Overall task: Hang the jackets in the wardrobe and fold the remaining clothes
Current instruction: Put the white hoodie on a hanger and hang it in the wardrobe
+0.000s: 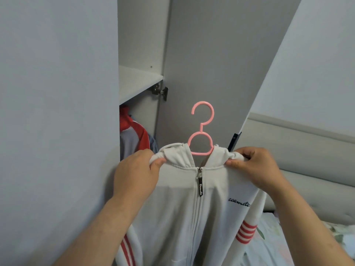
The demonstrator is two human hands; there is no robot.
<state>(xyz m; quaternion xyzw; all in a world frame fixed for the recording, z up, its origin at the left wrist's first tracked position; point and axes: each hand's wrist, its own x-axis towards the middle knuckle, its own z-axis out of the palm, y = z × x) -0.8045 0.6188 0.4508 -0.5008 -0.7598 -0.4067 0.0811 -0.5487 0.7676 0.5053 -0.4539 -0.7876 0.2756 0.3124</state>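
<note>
A white zip-up hooded jacket (192, 208) with red sleeve stripes hangs on a pink plastic hanger (201, 129), whose hook points up in front of the wardrobe. My left hand (136, 173) grips the jacket's left shoulder and my right hand (253, 166) grips its right shoulder, both bunching the fabric over the hanger's ends. The zip is closed to the collar. Inside the open wardrobe (140, 81) a red, white and blue jacket (132, 135) hangs below a shelf.
The closed wardrobe door (57, 112) fills the left. An open door (211, 64) with a metal hinge (159, 91) stands behind the hanger. A padded headboard (307, 150) and a floral bedsheet (278, 246) lie at the lower right.
</note>
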